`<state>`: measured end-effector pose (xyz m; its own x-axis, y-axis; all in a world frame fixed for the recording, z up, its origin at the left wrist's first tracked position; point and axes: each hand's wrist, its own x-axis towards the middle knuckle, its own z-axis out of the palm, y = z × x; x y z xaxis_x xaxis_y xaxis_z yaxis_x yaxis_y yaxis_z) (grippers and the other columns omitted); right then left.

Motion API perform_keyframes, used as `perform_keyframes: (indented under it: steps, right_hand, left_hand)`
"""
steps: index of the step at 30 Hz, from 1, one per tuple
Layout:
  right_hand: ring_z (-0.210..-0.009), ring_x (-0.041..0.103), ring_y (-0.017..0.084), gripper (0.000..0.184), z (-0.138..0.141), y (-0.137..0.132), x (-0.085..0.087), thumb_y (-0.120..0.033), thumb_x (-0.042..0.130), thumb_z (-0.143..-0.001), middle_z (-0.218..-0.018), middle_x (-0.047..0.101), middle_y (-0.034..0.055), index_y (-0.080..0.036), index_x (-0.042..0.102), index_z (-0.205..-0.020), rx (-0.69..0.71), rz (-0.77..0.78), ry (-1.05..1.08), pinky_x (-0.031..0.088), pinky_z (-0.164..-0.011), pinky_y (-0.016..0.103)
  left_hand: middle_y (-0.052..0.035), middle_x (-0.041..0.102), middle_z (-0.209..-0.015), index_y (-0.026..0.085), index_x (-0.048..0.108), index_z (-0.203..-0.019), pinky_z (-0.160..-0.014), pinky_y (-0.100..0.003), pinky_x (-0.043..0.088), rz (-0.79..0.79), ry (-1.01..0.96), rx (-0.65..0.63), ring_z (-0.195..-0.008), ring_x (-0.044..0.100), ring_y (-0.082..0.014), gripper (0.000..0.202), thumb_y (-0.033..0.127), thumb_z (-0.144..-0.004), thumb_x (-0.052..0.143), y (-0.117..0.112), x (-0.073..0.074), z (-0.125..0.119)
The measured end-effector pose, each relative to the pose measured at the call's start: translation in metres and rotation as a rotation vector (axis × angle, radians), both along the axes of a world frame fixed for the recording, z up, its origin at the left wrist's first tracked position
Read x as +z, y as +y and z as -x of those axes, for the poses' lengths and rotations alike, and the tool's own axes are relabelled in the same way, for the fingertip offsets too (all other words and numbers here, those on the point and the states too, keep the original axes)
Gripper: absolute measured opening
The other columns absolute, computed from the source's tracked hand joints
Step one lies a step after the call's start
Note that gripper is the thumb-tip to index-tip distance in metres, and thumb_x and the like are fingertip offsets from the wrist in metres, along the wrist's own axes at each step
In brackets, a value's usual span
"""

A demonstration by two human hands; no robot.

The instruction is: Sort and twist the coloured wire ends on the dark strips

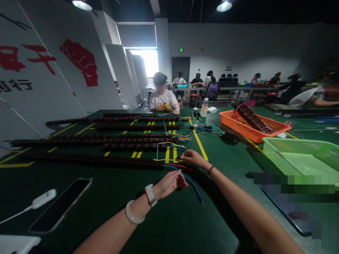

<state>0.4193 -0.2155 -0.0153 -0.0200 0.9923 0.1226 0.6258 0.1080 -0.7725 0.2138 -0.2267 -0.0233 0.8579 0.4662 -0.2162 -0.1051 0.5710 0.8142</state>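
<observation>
Near the middle of the table, my right hand has its fingers pinched at the end of a thin yellow wire. That wire comes off the nearest bundle of long dark strips. My left hand is just in front, with curved fingers, a gap between thumb and fingertips, and nothing seen in it. A blue wire with a metal lug runs past behind the left fingers to the right. Between the two hands lies a red wire.
More strip bundles lie behind. An orange basket holding strips and a green tray stand right. A phone and white plug lie left, a dark tablet-like device right. A person sits across, holding a yellow tool.
</observation>
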Motion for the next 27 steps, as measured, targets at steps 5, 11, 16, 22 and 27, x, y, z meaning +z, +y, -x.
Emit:
perform_keyframes:
  steps: [5, 11, 16, 22, 27]
  right_hand:
    - [-0.071, 0.055, 0.013, 0.047, 0.004, -0.001, -0.006, -0.052, 0.056, -0.078, -0.087, 0.065, 0.0045, -0.013, 0.066, -0.102, 0.199, 0.14, 0.077, 0.042, -0.067, 0.024]
    - [-0.047, 0.037, 0.007, 0.053, 0.011, -0.009, -0.008, -0.059, 0.055, -0.076, -0.055, 0.05, -0.0029, -0.009, 0.068, -0.082, 0.198, 0.28, 0.084, 0.029, -0.044, 0.019]
    - [-0.049, 0.039, 0.007, 0.042, 0.015, -0.011, -0.01, -0.049, 0.057, -0.077, -0.056, 0.051, -0.0027, -0.009, 0.069, -0.077, 0.216, 0.216, 0.039, 0.031, -0.046, 0.018]
    - [-0.054, 0.048, 0.008, 0.023, 0.023, -0.017, -0.003, -0.028, 0.055, -0.077, -0.065, 0.061, -0.001, -0.012, 0.07, -0.085, 0.24, 0.135, -0.098, 0.033, -0.05, 0.017]
    - [-0.065, 0.051, 0.012, 0.015, 0.034, -0.022, 0.01, -0.02, 0.056, -0.078, -0.072, 0.065, 0.0039, -0.013, 0.069, -0.076, 0.169, -0.107, -0.516, 0.033, -0.061, 0.021]
  left_hand:
    - [-0.0093, 0.065, -0.07, 0.011, 0.06, -0.073, -0.074, -0.032, 0.045, -0.005, 0.019, 0.01, -0.071, 0.063, -0.0187, 0.031, 0.037, -0.086, 0.051, -0.001, 0.003, 0.0]
    - [-0.0104, 0.065, -0.072, 0.01, 0.06, -0.075, -0.075, -0.034, 0.045, 0.004, -0.001, 0.003, -0.073, 0.063, -0.0198, 0.029, 0.036, -0.086, 0.051, 0.001, -0.002, 0.0]
    - [-0.0109, 0.066, -0.073, 0.01, 0.06, -0.076, -0.076, -0.035, 0.046, 0.002, -0.001, 0.005, -0.073, 0.063, -0.0201, 0.03, 0.036, -0.087, 0.05, 0.001, -0.001, 0.0]
    - [-0.0155, 0.067, -0.082, 0.007, 0.062, -0.08, -0.084, -0.038, 0.044, 0.055, 0.02, 0.025, -0.082, 0.064, -0.0227, 0.035, 0.037, -0.089, 0.044, 0.001, 0.0, -0.001]
    - [-0.0183, 0.067, -0.091, 0.005, 0.062, -0.086, -0.09, -0.039, 0.043, 0.092, 0.012, 0.044, -0.088, 0.064, -0.0223, 0.04, 0.04, -0.09, 0.042, 0.0, 0.0, -0.003]
